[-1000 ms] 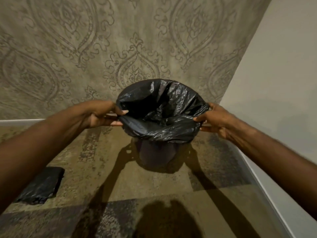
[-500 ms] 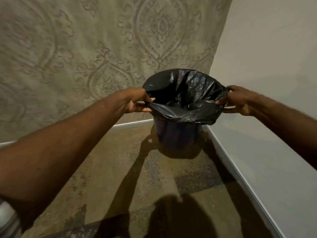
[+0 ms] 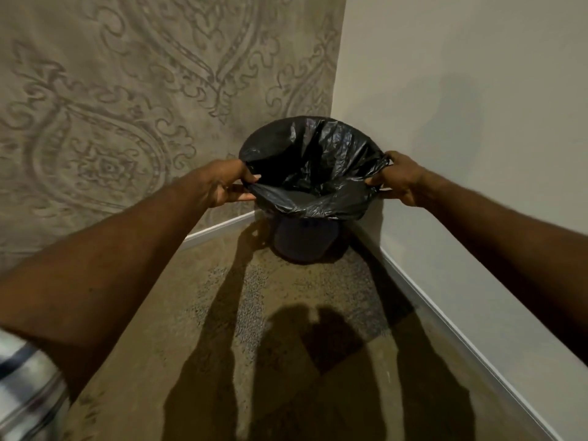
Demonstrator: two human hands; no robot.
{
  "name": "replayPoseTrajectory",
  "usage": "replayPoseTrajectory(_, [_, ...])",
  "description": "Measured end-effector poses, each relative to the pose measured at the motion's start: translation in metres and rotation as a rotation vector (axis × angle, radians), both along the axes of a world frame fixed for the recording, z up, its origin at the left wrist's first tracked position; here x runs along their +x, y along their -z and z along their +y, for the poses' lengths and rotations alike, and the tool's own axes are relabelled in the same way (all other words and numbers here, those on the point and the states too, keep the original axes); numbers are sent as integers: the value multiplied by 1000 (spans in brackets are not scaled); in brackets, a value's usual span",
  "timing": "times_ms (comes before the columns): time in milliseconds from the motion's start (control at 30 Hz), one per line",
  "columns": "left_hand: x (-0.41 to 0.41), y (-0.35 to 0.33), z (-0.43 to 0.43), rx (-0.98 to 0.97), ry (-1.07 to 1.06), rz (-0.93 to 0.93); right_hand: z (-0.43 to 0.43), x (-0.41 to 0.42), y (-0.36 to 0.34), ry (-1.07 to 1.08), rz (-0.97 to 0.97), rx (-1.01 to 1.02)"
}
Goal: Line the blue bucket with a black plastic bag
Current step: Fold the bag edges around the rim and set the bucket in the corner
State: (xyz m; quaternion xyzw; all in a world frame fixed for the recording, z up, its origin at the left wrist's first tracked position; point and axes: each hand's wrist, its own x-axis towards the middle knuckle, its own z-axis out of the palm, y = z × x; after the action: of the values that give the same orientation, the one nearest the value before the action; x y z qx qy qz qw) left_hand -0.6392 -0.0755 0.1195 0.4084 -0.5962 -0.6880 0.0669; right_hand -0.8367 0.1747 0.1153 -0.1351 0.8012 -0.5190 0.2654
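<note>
- At the far left, a blurred striped sleeve (image 3: 22,393) shows at the frame's edge; behind the arm hangs a beige wall covering with an embossed damask pattern (image 3: 111,122).
- The left hand (image 3: 227,186) has its grip closed on the left edge of the crinkled, glossy black plastic bag (image 3: 313,163), thumb over the film and fingers beneath.
- Between the two grips, the bag's mouth is spread into a wide oval, its near hem folded outward and draped down.
- Just below that hem, the dark blue round plastic bucket (image 3: 300,241) stands on the speckled brown floor (image 3: 222,313), tucked into the corner of the two walls. It is upright, long axis vertical, mouth pointing up; most of it is hidden by the bag.
- The right hand (image 3: 399,179) has its grip pinched shut on the bag's right edge, with a gathered bit of film sticking up beside the thumb; to its right is a plain cream wall (image 3: 461,90).
- The step in hand looks to be seating the hem over the rim. To do it well, I'd pull both grips apart and down evenly, so the overhang comes out the same all round and the thin film doesn't tear or slip back in.
- Whether the far side of the hem is already over the rim can't be told.
</note>
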Motion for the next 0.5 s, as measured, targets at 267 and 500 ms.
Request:
replayPoseTrajectory(267, [-36, 42, -17, -21, 32, -28, -11, -21, 48, 92, 24, -53])
replayPoseTrajectory(500, [-45, 53, -24, -9, -5, 52, -10, -20, 63, 138, 87, -176])
